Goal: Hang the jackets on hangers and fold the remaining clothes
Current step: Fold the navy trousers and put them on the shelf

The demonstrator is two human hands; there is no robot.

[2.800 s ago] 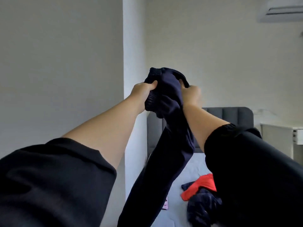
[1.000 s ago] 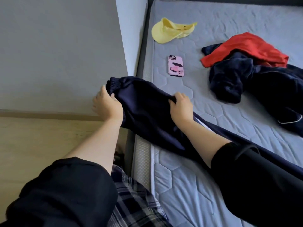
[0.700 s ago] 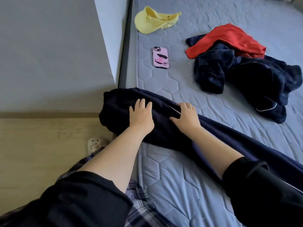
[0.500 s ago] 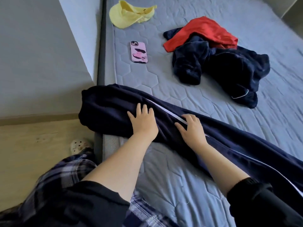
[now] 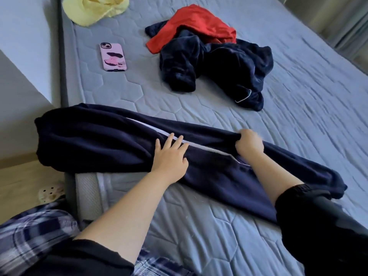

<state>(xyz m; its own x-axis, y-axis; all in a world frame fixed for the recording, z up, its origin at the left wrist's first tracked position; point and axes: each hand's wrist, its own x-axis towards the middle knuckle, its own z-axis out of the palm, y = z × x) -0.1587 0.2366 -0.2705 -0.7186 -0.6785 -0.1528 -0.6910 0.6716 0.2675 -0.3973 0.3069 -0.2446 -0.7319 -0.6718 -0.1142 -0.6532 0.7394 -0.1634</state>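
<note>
Right hand (image 5: 249,144) has slid right along the navy track pants (image 5: 95,140) since half a second ago and gone from flat to a fist, bunching a fold of fabric at the pants' far edge. Left hand (image 5: 169,158) was flat then and is flat now: palm down, fingers spread, pressing the pants just left of the right hand. Its fingertips touch the white side stripe (image 5: 207,147).

Pants lie stretched left to right across the near part of the grey quilted mattress (image 5: 199,236). Their left end overhangs the mattress edge above the wood floor (image 5: 18,182); the right end runs under the right forearm's black sleeve (image 5: 310,226).

Far side, well apart from the hands: pink-cased phone (image 5: 113,56), yellow cap (image 5: 93,8) at the far left, and a red garment (image 5: 197,24) lying on a crumpled navy fleece garment (image 5: 219,66). Nothing lies between hands and pants.

Near left: a pale clog (image 5: 49,193) on the floor, plaid trouser leg (image 5: 33,230) below it. Both forearms are bare and reach forward.
</note>
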